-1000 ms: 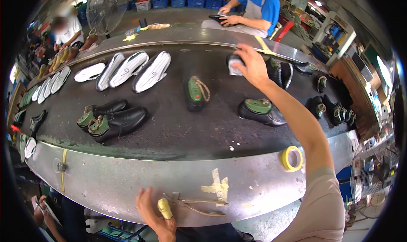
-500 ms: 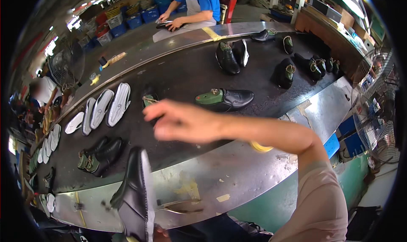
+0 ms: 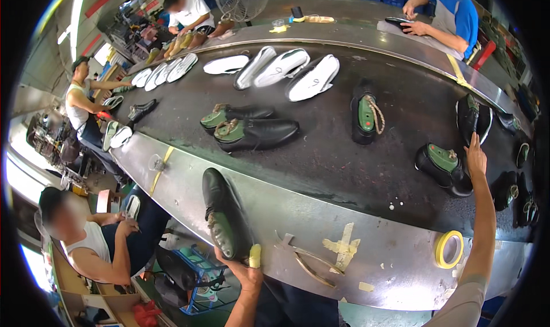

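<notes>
My left hand (image 3: 246, 274) is closed around the heel end of a black leather shoe (image 3: 213, 188) with a green shoe last (image 3: 221, 235) in it. The shoe is held tilted over the bench's metal edge, toe pointing away. Yellow wrapping (image 3: 255, 256) covers one fingertip of this hand. My right arm stretches far to the right. With fingers extended, my right hand (image 3: 476, 158) reaches the toe of a black shoe (image 3: 470, 119); whether it touches is unclear. Just left of this hand lies another black shoe on a green last (image 3: 442, 165).
Black lasted shoes (image 3: 258, 133) and white-soled shoes (image 3: 314, 77) lie across the dark bench top (image 3: 321, 166). A yellow tape roll (image 3: 448, 249) and a pincer-like metal tool (image 3: 309, 264) rest on the metal edge. Several people work around, one (image 3: 86, 229) seated at left.
The view has swung left. My right hand has gone from above the middle of the bench to the shoes at far right. The shoe in my left hand has turned, showing its green last.
</notes>
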Demonstrator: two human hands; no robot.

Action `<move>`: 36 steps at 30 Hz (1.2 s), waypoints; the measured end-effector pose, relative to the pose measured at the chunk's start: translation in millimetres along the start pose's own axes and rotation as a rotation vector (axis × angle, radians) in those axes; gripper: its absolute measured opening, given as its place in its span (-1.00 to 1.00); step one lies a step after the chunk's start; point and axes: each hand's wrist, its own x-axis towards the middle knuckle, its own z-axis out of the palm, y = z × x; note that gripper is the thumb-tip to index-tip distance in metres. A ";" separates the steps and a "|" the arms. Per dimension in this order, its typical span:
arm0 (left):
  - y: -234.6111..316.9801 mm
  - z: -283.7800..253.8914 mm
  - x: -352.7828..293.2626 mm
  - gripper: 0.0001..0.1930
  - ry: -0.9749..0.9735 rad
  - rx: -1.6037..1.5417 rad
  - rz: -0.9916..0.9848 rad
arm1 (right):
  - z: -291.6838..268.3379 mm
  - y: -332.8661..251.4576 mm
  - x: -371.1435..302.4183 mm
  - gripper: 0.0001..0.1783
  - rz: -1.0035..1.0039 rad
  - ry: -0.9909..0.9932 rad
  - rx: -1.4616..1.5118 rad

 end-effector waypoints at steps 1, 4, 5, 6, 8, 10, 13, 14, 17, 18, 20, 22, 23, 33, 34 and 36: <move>1.2 -1.2 -0.4 0.16 -0.008 -0.019 -0.008 | -3.2 -8.0 5.8 -0.24 -0.013 0.005 0.011; -1.3 0.2 -2.5 0.19 0.008 0.048 -0.007 | -36.8 -28.0 17.4 -0.24 0.152 -0.081 0.077; -9.1 -2.4 -3.4 0.19 0.011 0.083 0.022 | -50.8 -33.0 25.6 -0.24 0.148 -0.074 0.075; -9.8 5.3 -2.1 0.19 0.020 0.043 0.033 | -66.4 -22.0 32.8 -0.18 0.438 -0.023 0.507; -11.0 11.2 1.1 0.17 0.029 0.155 0.101 | -98.4 -14.9 33.5 -0.03 0.699 0.042 1.224; 0.3 3.7 4.2 0.16 0.055 0.296 0.137 | -149.5 -61.3 12.4 -0.04 0.618 -0.008 1.345; 7.9 -8.6 8.8 0.18 0.050 0.364 0.178 | -248.3 -102.2 -35.0 -0.07 0.468 -0.069 1.524; 23.4 -8.0 12.6 0.13 -0.002 0.474 0.254 | -268.8 -95.6 -55.5 -0.12 0.366 -0.062 1.486; 25.7 -37.9 12.0 -0.08 -0.162 0.048 0.016 | -296.7 -100.0 -115.9 -0.22 0.239 0.136 1.417; 35.6 -47.0 7.5 -0.21 -0.129 -0.114 -0.064 | -302.8 -101.2 -138.4 -0.28 0.226 0.325 1.356; 75.8 -70.9 -0.6 -0.31 -0.107 -0.173 0.110 | -327.9 -130.6 -178.0 -0.42 0.272 0.212 1.703; 108.0 -101.5 -10.6 -0.39 -0.209 -0.352 0.142 | -372.8 -183.3 -224.8 -0.53 0.122 -0.115 1.656; 122.2 -111.4 -12.7 -0.36 -0.436 -0.541 0.046 | -387.3 -212.1 -250.4 -0.52 0.081 -0.259 1.444; 2.3 -180.7 -146.3 -0.34 -0.581 -1.041 -1.224 | -425.2 -410.2 -309.0 -0.61 -0.527 0.220 0.834; 28.0 -182.3 -135.2 -0.34 -0.595 -1.254 -1.196 | -410.2 -400.7 -311.0 -0.61 -0.527 0.207 0.821; 57.5 -183.2 -120.6 -0.41 -0.581 -1.576 -1.069 | -394.0 -385.3 -324.1 -0.47 -0.449 0.100 0.655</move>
